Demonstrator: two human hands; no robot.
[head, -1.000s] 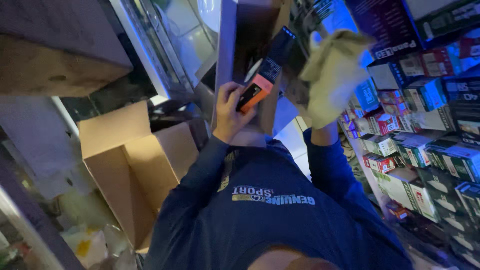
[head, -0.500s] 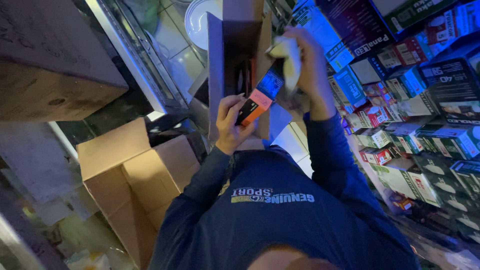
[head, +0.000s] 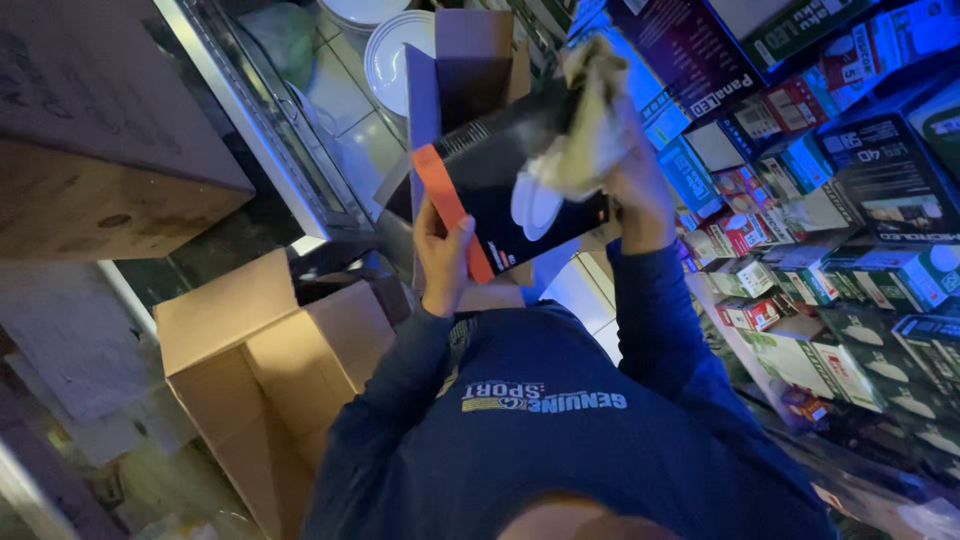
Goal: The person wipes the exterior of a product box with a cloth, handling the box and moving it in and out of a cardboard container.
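Big open carton (head: pixel 270 390) sits low on the left, shelves (head: pixel 850 230) of boxed goods fill the right. Black box w/ orange edge (head: pixel 500 195) held up in front, left hand (head: pixel 443 255) gripping its orange end; right hand (head: pixel 635 190) clenched round a rag (head: pixel 585 135), pressed on the box

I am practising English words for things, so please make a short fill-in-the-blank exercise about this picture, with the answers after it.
1. The left hand holds a black box with an ______ stripe.
2. The right hand presses a crumpled ______ against the black box.
3. The open cardboard box stands on the person's ______ side.
4. The person wears a dark ______ sweatshirt.

Missing words: orange; cloth; left; blue
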